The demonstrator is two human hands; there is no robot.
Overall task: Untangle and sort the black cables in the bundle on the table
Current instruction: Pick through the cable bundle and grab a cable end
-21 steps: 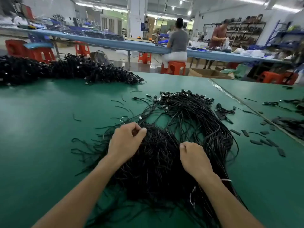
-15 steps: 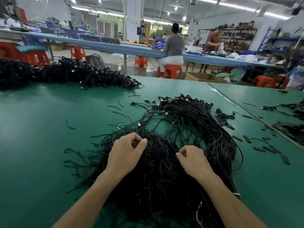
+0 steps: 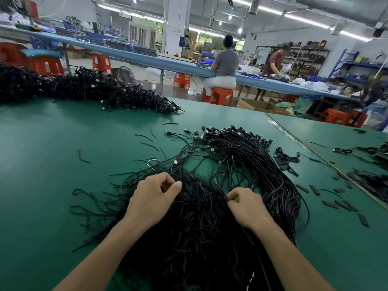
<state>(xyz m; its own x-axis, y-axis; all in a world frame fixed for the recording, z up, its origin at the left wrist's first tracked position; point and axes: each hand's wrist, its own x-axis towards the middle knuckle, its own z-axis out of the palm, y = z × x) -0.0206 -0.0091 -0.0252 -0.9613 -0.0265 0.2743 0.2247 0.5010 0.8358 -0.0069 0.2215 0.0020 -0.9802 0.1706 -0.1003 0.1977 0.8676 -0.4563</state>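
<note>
1. The bundle [image 3: 199, 232] is a thick black mass on the table [image 3: 46, 169], directly in front of the person and between both forearms. Loose ends fray out on its left side.
2. The left hand [image 3: 154, 198] rests on the left of the bundle's crown, fingers curled and thumb laid toward the index. I cannot tell whether a strand sits in that pinch.
3. The right hand [image 3: 245, 206] sits on the right of the crown with fingers curled tight, their tips nipping strands on its inner side. The hands are near each other, with a ridge of cable between them.
4. From the fingers the strands run away and rightward, then arc back left to end at the plugs [image 3: 231, 132] on the far side. The long axis therefore runs near to far in a bend. The right hand is nearer that run, and the left is nearer the frayed ends.
5. In my judgement, freeing a strand calls for a draw along this lie, toward the person or out to the left, not across it.
6. There is bare green to the left, apart from a few offcuts [image 3: 150, 146]. To the right, scraps [image 3: 330, 204] and the seam [image 3: 310, 148] crowd the space.
7. Farthest off, a second pile [image 3: 88, 91] lies along the back edge, well apart.
</note>
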